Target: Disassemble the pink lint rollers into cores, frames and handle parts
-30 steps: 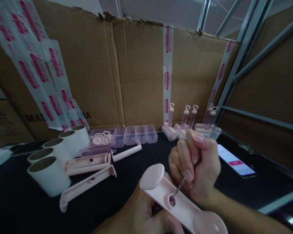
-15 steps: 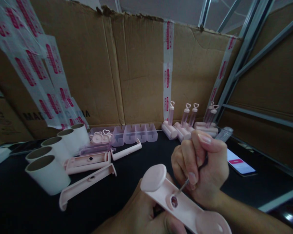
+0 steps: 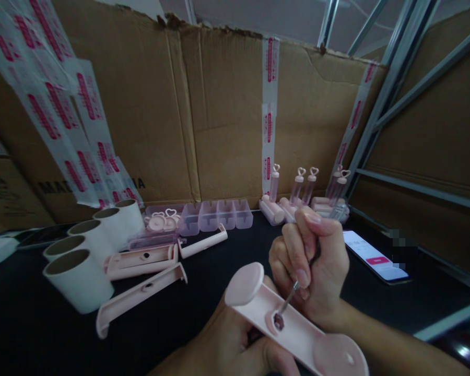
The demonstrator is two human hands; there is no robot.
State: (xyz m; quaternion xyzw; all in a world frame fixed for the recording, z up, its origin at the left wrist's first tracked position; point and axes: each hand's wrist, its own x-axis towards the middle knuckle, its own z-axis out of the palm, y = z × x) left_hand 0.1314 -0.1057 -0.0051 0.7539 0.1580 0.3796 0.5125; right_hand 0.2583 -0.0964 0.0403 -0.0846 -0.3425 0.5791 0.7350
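My left hand [image 3: 223,337] is closed around a pink plastic roll holder [image 3: 303,329] with rounded end plates, tilted toward me at the lower middle. My right hand [image 3: 323,271] is closed on a screwdriver [image 3: 288,298]. Its thin metal shaft slants down to the oval hole in the middle of the holder, with the tip at or inside the hole. A clear handle end shows behind my right fist. What lies inside the hole is too dark to make out, and my left fingers are partly hidden under the holder.
Left on the black table are white paper rolls [image 3: 80,282], a loose pink holder piece [image 3: 141,296] and purple compartment trays [image 3: 209,216]. Pink cylinders [image 3: 272,210] with heart-topped tubes stand at the back right. A phone [image 3: 376,257] lies right, before a cardboard wall [image 3: 227,115].
My right hand has shifted slightly left, and the screwdriver stands steeper in the hole. More of the phone shows now. The pink roll holder has barely moved.
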